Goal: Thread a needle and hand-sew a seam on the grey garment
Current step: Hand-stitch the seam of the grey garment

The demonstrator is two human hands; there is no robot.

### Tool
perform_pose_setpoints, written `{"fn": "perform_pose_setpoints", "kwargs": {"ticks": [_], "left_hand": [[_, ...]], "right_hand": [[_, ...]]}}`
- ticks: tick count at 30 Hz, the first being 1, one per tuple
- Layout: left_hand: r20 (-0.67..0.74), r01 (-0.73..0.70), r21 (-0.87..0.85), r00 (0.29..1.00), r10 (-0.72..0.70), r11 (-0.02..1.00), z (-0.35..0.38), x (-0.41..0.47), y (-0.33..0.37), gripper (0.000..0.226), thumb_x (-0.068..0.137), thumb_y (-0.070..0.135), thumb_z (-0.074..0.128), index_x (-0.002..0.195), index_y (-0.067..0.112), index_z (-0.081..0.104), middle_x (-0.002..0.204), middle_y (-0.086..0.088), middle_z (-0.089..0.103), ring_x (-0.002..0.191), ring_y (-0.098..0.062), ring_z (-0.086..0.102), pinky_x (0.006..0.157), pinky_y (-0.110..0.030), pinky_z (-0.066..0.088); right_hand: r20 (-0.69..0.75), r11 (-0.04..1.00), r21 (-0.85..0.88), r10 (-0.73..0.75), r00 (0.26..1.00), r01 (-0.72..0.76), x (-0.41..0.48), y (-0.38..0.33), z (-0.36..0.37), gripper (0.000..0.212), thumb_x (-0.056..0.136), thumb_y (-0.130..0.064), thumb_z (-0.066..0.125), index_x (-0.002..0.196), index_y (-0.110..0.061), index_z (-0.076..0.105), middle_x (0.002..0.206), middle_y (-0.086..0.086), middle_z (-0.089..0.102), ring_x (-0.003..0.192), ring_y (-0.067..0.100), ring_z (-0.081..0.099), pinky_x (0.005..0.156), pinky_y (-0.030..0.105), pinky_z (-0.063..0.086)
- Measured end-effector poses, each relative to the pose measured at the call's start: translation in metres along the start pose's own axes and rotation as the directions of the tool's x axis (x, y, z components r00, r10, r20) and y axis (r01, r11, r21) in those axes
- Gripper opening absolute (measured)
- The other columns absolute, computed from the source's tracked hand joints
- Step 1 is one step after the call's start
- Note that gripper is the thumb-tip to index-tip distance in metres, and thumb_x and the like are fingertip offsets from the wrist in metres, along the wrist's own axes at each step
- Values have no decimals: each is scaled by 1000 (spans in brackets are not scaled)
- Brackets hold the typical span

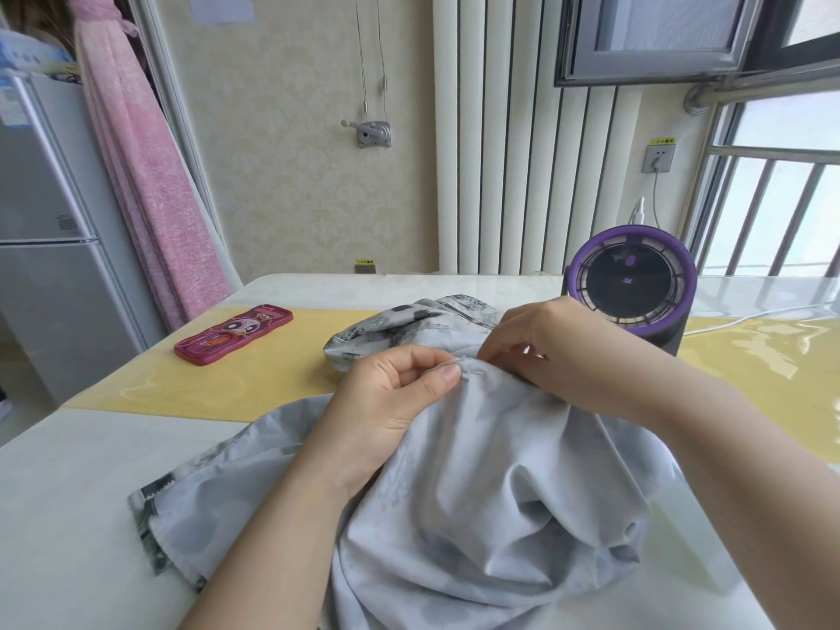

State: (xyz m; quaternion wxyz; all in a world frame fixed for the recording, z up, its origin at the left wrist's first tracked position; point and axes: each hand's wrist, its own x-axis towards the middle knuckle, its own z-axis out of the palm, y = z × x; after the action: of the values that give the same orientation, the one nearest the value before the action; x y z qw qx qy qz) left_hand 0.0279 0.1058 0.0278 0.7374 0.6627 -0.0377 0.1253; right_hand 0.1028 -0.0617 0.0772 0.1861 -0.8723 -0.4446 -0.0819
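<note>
Head view, starting nearest me: the grey garment [500, 493] lies heaped across the front of the tabletop [68, 516], one hemmed corner trailing out to my left, its bulk rising in folds toward both hands. My left hand [400, 397] comes up from the lower left and holds narrow, thumb and forefinger pinching a raised fold of the cloth with the other fingers curled under it. Along the top of that fold runs the frayed edge [459, 366] I am seaming, and its long axis lies roughly across the picture, from the left thumb over to the right hand. My right hand [545, 352] reaches in from the right, a little farther back, fingers curled tight, its tips pressed down onto the edge just beside the left thumb, almost touching it. Those fingertips pinch at the cloth; whether the needle sits between them I cannot tell, since neither needle nor thread is visible to me. I judge the right hand nearer the stitch point, so the next stitch should travel along that edge while the left hand keeps the fold taut. Beyond the hands the garment's patterned end rests on the yellow mat [272, 379], a red case [234, 334] lies well apart to the left, and a purple fan [634, 288] stands behind the right hand.
</note>
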Motion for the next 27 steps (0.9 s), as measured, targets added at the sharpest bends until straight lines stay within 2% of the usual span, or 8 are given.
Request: {"fn": "perform_pose_setpoints", "kwargs": {"ticks": [4,10,14,17,19,24,25,27], "left_hand": [[0,8,-13,1000,-8,1000,0,-1,1,10,66,19,67,75,15,69,71,4,70,68,-3,64,70,-12,49],[49,64,-163,997,-57,984,4,-3,4,11,63,17,66,63,23,75,70,4,71,67,-4,65,67,-14,51],[50,65,-180,997,-57,982,5,-3,4,9,63,18,67,66,22,75,75,1,72,72,-7,66,70,-16,53],[5,37,-180,999,-37,983,5,-1,1,10,65,19,67,69,22,75,78,-1,73,75,-9,66,73,-18,53],[-27,22,-166,999,-26,986,5,0,0,11,66,20,67,69,24,76,78,1,73,76,-8,66,77,-19,53],[-63,-4,-136,998,-4,991,5,2,-3,15,66,22,68,78,16,75,88,-5,74,88,-15,66,92,-29,49],[-58,-5,-132,998,-2,991,5,2,-3,16,66,23,68,79,15,75,88,-6,74,88,-15,67,92,-29,49],[-46,0,-129,999,-6,992,5,1,-2,17,65,26,68,77,16,76,87,-5,74,86,-14,68,88,-26,50]], "right_hand": [[-16,999,10,-37,999,37,0,1,1,28,90,-6,57,97,-26,74,87,-17,57,69,-10,49,65,4,35],[-91,991,119,-53,994,64,-1,-1,3,21,89,-10,61,93,-26,75,87,-15,66,79,2,60,69,4,38],[-89,940,338,-24,996,53,-5,-10,0,18,87,-10,65,89,-26,72,83,-16,72,81,-5,66,74,7,47],[-46,873,487,-19,999,39,-6,-14,-1,16,90,-8,59,96,-21,66,88,-10,73,82,2,67,77,17,52],[-48,855,518,11,999,15,-6,-12,0,16,91,-11,58,100,-23,61,93,-10,71,85,4,66,76,20,51],[-215,959,239,-102,971,154,-8,-9,-1,13,82,-29,66,93,-35,67,112,-14,54,92,0,52,79,7,37],[-234,968,172,-143,962,185,-8,-10,0,11,81,-34,66,91,-36,69,114,-13,52,92,1,50,81,8,36],[-276,973,-8,-223,935,230,-6,-12,6,13,81,-42,60,87,-36,70,113,-9,52,91,9,48,84,21,40]]}}
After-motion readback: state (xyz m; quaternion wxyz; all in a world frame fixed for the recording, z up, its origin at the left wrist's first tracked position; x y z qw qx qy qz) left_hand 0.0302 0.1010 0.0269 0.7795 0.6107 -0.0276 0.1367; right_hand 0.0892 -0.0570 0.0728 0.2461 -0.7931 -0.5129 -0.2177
